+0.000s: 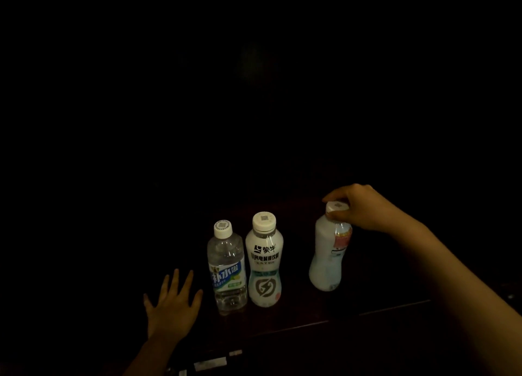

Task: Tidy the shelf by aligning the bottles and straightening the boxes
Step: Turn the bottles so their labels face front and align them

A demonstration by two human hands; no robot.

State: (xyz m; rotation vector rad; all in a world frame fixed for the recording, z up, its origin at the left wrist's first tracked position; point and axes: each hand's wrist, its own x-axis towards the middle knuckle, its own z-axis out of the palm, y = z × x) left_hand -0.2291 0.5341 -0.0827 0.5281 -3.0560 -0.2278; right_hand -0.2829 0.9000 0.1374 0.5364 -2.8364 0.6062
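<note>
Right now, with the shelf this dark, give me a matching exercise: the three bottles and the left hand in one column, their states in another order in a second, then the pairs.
Column one:
1. clear bottle
2. white bottle with black lettering
3. milky bottle
4. left hand

Column two:
A. gripped at the cap by the right hand, tilted
B. fingers spread flat, holding nothing
C. standing upright in the middle
D. see-through, blue and green label, nearest the open hand

Pairs: 1-D, 2-C, 3-A, 4-B
</note>
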